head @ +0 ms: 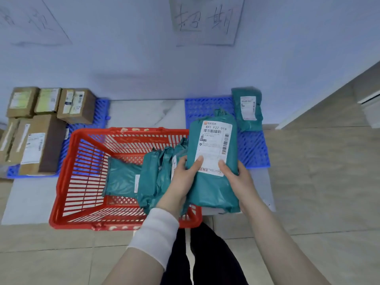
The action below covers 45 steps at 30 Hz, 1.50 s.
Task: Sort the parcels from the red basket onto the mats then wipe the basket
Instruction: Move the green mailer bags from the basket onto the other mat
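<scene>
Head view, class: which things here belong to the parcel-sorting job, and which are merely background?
Belonging to the job:
red basket
held green parcel, in left hand and right hand
green parcels in the basket
right blue mat with one green parcel
left blue mat with cardboard boxes

Background:
handwritten wall sign
floor tiles

**Wall signs, floor and trim around the sorting spot**

A pale wall [127, 64] fills the upper view. Two paper signs hang on it: the right sign [205, 20] carries large handwritten characters, while the left sign [33, 21] is faint, and its writing is perhaps too blurred to read. Below, beige floor tiles [320, 182] meet a lighter marbled slab [148, 114] against the wall. At far right, a white trim strip [329, 99] runs diagonally.
</scene>
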Available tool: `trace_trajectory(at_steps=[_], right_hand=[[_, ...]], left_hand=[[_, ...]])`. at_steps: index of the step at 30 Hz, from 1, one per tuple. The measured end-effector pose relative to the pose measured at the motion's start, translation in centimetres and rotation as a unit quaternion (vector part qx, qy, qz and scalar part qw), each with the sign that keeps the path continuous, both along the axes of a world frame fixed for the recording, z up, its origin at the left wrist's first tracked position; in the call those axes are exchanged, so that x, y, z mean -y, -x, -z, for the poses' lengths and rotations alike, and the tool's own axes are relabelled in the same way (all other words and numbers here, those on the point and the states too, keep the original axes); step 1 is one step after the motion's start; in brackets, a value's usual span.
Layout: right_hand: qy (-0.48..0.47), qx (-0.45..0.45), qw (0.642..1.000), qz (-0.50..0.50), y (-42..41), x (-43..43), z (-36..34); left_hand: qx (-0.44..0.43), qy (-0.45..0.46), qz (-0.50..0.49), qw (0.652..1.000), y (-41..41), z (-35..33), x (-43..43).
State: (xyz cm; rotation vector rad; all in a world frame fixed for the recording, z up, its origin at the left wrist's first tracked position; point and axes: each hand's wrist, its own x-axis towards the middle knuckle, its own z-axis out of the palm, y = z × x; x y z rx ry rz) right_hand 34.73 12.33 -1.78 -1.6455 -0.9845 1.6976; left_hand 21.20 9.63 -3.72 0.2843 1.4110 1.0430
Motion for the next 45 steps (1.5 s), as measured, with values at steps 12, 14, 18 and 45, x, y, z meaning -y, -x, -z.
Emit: trace_trajectory(at_steps=[12, 14, 18, 45], right_hand=[[0.041, 0.047, 0.997, 0.034, -4.6, -8.8, 1.9], [0.048, 0.058, 0.997, 0.035, -5.3, -10.7, 3.0], [0.064, 0.065, 0.996, 0.023, -6.9, -15.1, 6.0], [-0.067, 0.253, 0.951, -0.166, -6.9, -33.8, 27.3]], left_hand=[[-0.063, 0.007, 0.022, 0.998, -5.1, 3.5, -9.0], [-0.074, 0.014, 0.029, 0.997, -5.9, 4.6, -10.8], [-0.100, 0.031, 0.032, 0.994, -7.5, 7.2, -14.9], [-0.114, 0.103, -0.047, 0.987, -9.9, 26.4, -32.2]])
